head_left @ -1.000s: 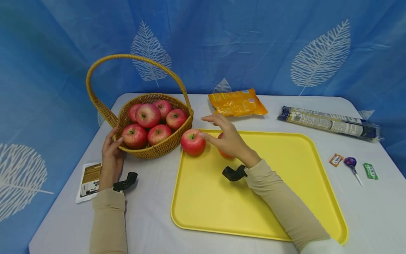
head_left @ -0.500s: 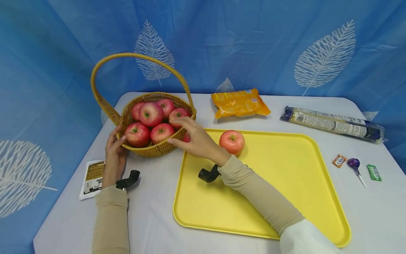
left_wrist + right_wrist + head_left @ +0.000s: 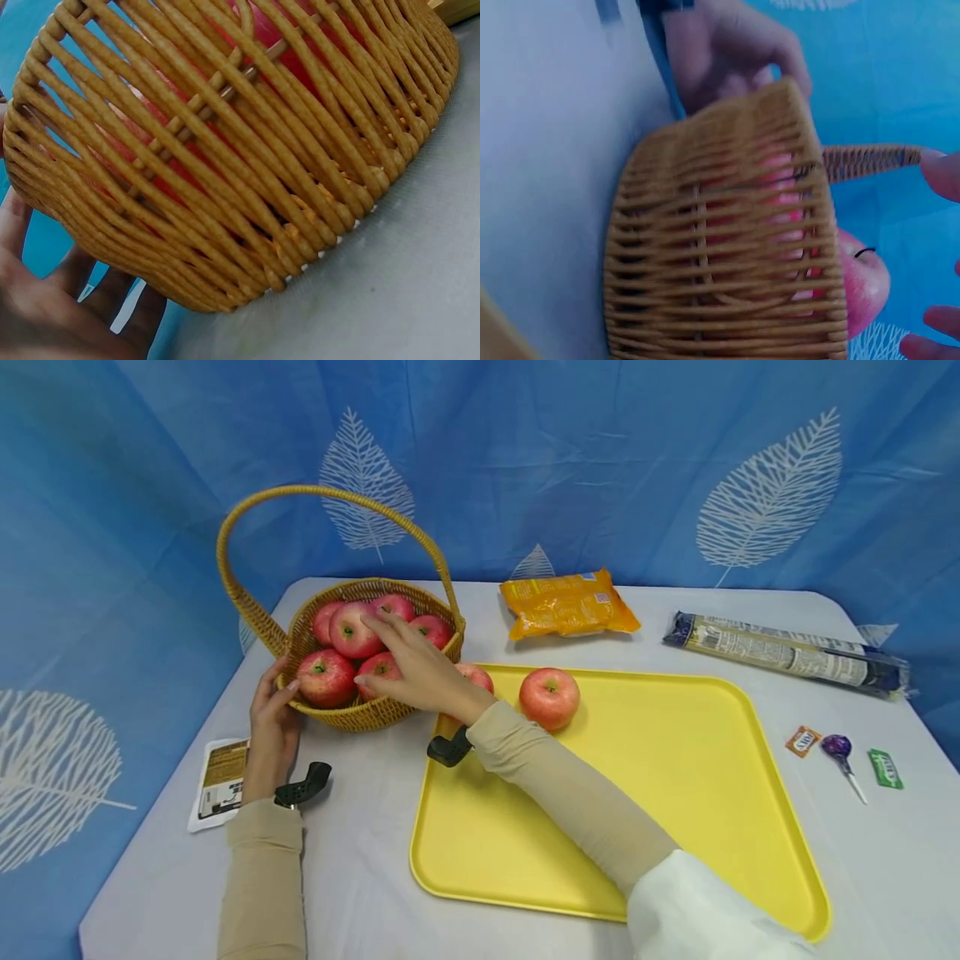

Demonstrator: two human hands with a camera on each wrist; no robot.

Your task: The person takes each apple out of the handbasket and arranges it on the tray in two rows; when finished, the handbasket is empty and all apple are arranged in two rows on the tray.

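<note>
A wicker basket [image 3: 367, 714] with a tall arched handle holds several red apples [image 3: 326, 678]. My left hand [image 3: 273, 727] grips its left rim, the thumb at the edge; in the left wrist view, fingers [image 3: 112, 292] reach along the outside of the wall. Over the basket hovers my right hand [image 3: 420, 672], thumb and fingers spread above the apples with nothing held. In the right wrist view its thumb [image 3: 943, 174] shows apart from the fruit. On the yellow tray [image 3: 637, 793] sits one apple [image 3: 550, 697]; another apple [image 3: 480, 677] is partly hidden by my right hand.
Behind the tray lies an orange snack bag [image 3: 570, 604], with a long dark-ended packet [image 3: 783, 653] to its right. A lollipop [image 3: 836, 747] lies between an orange candy [image 3: 802, 741] and a green candy [image 3: 886, 768]. A flat pouch [image 3: 221, 783] lies by my left forearm.
My right hand has moved left from the apples on the tray to above the basket, carrying nothing. Both tray apples stay where they were. My left hand keeps its hold on the rim.
</note>
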